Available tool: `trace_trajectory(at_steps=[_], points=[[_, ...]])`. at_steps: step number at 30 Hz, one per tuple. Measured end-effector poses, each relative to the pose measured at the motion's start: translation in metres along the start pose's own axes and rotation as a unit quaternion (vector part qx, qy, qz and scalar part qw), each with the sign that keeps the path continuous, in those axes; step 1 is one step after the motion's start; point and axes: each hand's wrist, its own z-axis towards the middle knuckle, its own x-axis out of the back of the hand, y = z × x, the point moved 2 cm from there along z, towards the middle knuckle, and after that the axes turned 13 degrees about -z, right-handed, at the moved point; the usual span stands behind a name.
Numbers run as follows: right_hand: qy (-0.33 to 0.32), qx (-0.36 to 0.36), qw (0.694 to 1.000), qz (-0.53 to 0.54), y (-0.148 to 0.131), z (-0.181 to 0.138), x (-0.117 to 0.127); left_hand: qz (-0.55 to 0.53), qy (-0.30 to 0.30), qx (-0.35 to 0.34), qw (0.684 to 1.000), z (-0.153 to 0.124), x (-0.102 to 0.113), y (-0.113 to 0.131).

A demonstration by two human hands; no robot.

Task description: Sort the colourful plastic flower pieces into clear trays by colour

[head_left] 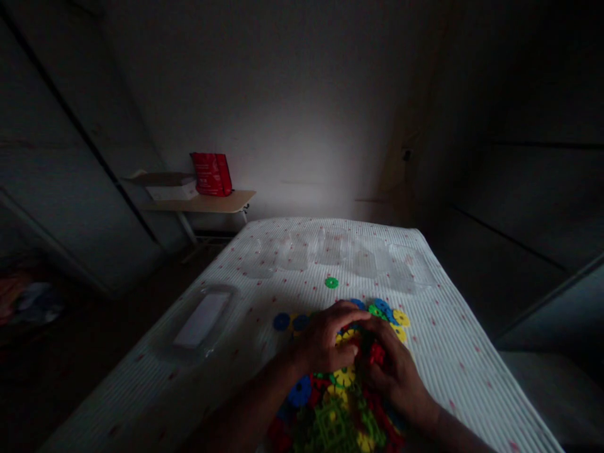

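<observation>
A heap of coloured plastic interlocking discs and pieces lies at the near end of the table, with a yellow notched disc [344, 376], a blue disc [299, 391] and a green lattice piece [331, 425] in it. My left hand [330, 340] arches over the heap's far side, thumb apart from its curved fingers. Facing it, my right hand [401, 371] curls around a red plastic piece [377, 353] showing between thumb and fingers. The fingertips of both hands meet above the pieces, hiding part of the heap. Beyond them lies a single green disc [331, 283].
Several clear plastic containers [330, 248] stand in a row across the far part of the cloth-covered table [250, 321]. At left is a clear tray [226, 314] with a white sheet [202, 319]. A side table [226, 202] by the wall bears a red bag [212, 174] and a box [170, 187].
</observation>
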Motion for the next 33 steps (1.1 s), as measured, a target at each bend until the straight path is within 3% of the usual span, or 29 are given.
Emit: trace_trajectory(at_steps=[7,11,15,18,23,28,33], points=[[-0.034,0.081,0.996,-0.016,-0.007,-0.019,0.02,-0.038,0.007,0.025,0.999,-0.009,0.002,0.009],[-0.016,0.07,0.997,-0.037,0.019,-0.003,0.038,-0.049,0.0,0.058,0.997,-0.008,0.019,0.002],[-0.023,-0.038,0.999,-0.004,0.067,0.027,0.045,0.045,0.072,0.105,0.991,0.008,0.046,-0.035],[-0.027,-0.094,0.995,-0.002,0.092,0.043,0.037,0.068,0.101,0.117,0.986,0.025,0.053,-0.072],[-0.034,-0.108,0.993,0.032,0.089,0.06,0.019,0.082,0.142,0.136,0.977,0.043,0.042,-0.115],[-0.104,-0.129,0.982,0.092,0.07,0.08,0.004,-0.027,0.067,0.158,0.985,0.041,0.029,-0.112],[-0.209,-0.106,0.958,0.166,0.055,0.078,-0.002,-0.135,-0.046,0.236,0.961,0.026,0.025,-0.089]])
